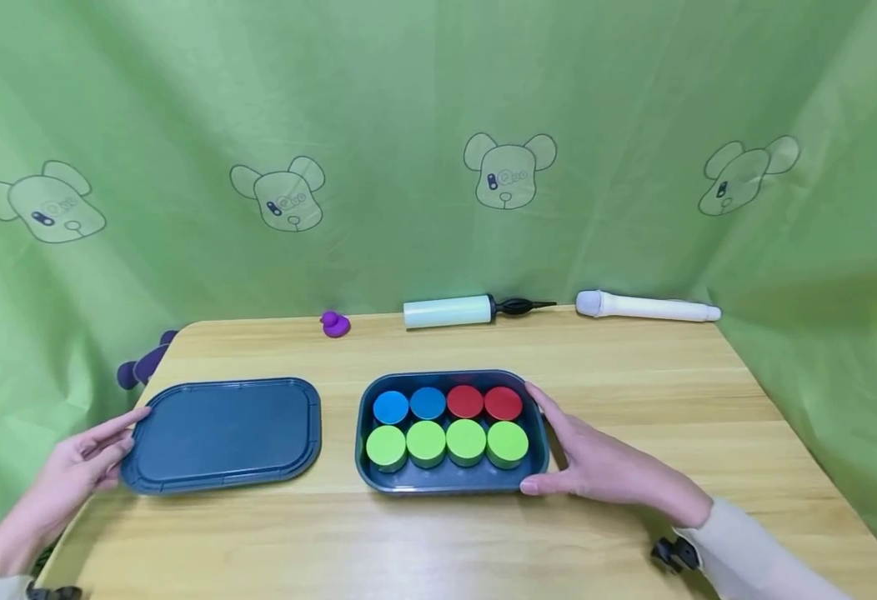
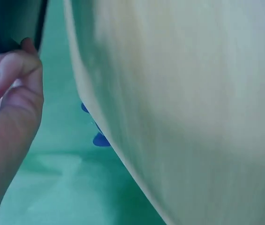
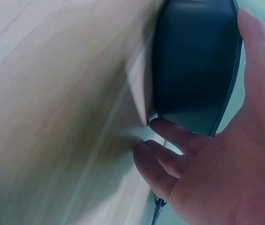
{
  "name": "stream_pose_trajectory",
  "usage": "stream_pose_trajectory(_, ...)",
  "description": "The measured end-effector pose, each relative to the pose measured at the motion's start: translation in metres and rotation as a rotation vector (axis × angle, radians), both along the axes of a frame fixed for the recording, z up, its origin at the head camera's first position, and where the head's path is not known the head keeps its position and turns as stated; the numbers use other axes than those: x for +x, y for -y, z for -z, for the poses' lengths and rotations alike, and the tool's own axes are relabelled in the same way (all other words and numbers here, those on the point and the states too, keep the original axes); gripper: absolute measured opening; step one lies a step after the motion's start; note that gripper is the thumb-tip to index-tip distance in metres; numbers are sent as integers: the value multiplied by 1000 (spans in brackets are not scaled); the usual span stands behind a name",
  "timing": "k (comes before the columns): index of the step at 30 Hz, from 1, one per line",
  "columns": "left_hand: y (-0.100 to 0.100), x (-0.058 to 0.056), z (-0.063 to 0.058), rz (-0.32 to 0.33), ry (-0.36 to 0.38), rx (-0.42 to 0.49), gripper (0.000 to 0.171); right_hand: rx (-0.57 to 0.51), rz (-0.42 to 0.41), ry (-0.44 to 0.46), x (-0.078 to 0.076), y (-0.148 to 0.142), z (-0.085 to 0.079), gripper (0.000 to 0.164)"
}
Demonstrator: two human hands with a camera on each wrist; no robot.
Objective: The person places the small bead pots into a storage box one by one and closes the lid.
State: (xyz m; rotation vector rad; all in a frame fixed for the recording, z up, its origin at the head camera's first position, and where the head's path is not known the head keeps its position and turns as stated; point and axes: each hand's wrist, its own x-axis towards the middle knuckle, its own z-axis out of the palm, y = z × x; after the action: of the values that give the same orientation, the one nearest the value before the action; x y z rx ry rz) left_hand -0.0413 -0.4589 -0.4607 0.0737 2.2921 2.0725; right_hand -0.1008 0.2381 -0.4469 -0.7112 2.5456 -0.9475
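A dark blue rectangular lid (image 1: 232, 433) with rounded corners is at the table's left edge. My left hand (image 1: 78, 467) pinches its left end between thumb and fingers; the left wrist view shows these fingers (image 2: 22, 65) at the lid's edge (image 2: 15, 28). To the right is a dark blue box (image 1: 453, 481) holding two blue round pieces (image 1: 428, 403), two red round pieces (image 1: 465, 402) and a front row of several green cylinders (image 1: 427, 443). My right hand (image 1: 596, 462) spans the box's right end, thumb at the near corner, forefinger at the far one. The right wrist view shows the box's side (image 3: 195, 61).
Along the table's back edge lie a purple rubber duck (image 1: 335, 324), a pale blue hand pump (image 1: 449, 312) with a black nozzle, and a white microphone (image 1: 644, 307). A green curtain (image 1: 408, 125) with bear-head prints hangs behind and beside the wooden table (image 1: 318, 542).
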Motion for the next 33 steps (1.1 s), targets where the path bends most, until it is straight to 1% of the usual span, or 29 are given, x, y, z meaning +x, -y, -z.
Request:
stream_pose_trajectory(2,-1,3,-3,15,20,54,55,0,-1,6,1,1,-1,129)
stream_pose_trajectory(4,-3,4,-5,13,32,72,55,1,-6,2,2,2,-2,127)
stream_pose_trajectory(9,-7,3,-6,-10,40,69,54,0,-13,9,3,3,-7,127)
stream_pose_trajectory(14,-9,3,-7,-9,28,95,56,-70,-27,57,1,4,-10,122)
stream_pose_trajectory(16,-10,3,-8,-9,30,110,56,-84,-15,68,1,4,-12,118)
stream_pose_trajectory(18,-11,2,-10,-8,35,134,56,-72,10,60,2,4,-13,115)
stream_pose_trajectory(22,-17,2,-12,3,33,191,55,-32,65,-10,4,9,-10,109)
stream_pose_trajectory(25,-24,2,-15,16,14,199,55,-32,94,-93,4,18,-10,103)
stream_pose_trajectory(29,-38,0,-21,22,-14,144,55,-69,136,-194,3,33,-16,91)
stream_pose_trajectory(33,-59,-3,-27,26,-35,107,52,-113,206,-268,-1,46,-20,84)
